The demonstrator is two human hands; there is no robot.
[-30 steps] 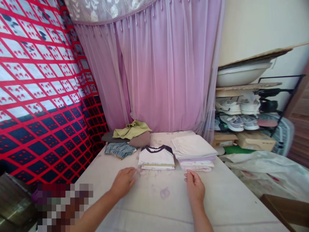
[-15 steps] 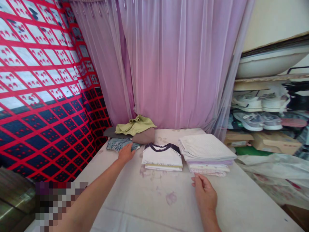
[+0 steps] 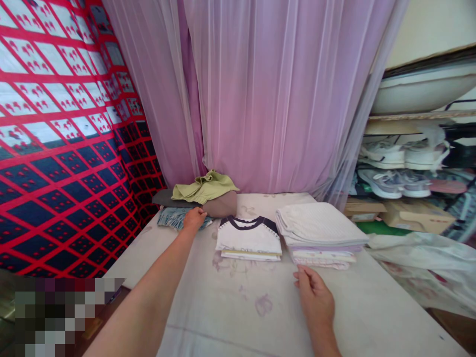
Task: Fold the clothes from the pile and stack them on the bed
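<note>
My left hand (image 3: 195, 218) reaches to the pile at the back left, its fingers closed at the lower edge of a folded brown garment (image 3: 223, 204). Under that hand lie folded blue jeans (image 3: 169, 217). A green garment (image 3: 206, 187) rests crumpled on top of the brown one, and a dark grey piece (image 3: 169, 199) sticks out at the left. Curled loosely, with nothing visible in it, my right hand (image 3: 316, 292) hovers in front of a stack of folded white and lilac cloths (image 3: 322, 225). A folded white T-shirt (image 3: 247, 235) with navy shoulders lies between the two piles.
The clothes lie on a pale flowered sheet (image 3: 230, 307). A lilac curtain (image 3: 260, 99) hangs behind, and a red-checked cloth (image 3: 67, 163) at the left. To the right stands a rack with shoes (image 3: 386, 153) and boxes (image 3: 416, 217).
My left hand has moved slightly farther onto the pile, and its fingers have closed at the brown garment's edge. The view has shifted a little. My right hand stays in nearly the same place.
</note>
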